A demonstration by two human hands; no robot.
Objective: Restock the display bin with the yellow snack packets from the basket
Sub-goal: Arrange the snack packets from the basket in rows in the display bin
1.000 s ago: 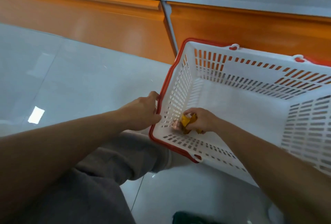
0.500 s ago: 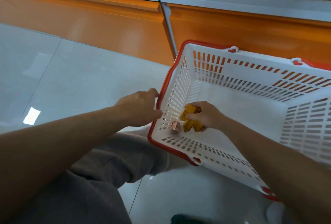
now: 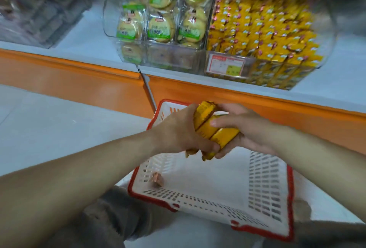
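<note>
I'm gripping a bundle of yellow snack packets (image 3: 214, 128) with my left hand (image 3: 178, 130) and right hand (image 3: 245, 128), above the basket (image 3: 267, 198), below the display bin (image 3: 263, 29).

we could read no text anywhere. a price tag (image 3: 226, 65) stood on the front of the clear display bin (image 3: 309, 73) holding yellow packets, with a red border and a yellow patch, but its print was too blurred to make out. the green-labelled round snack packs (image 3: 160, 27) in the neighbouring bin carried printing that was likewise illegible to us.
</note>
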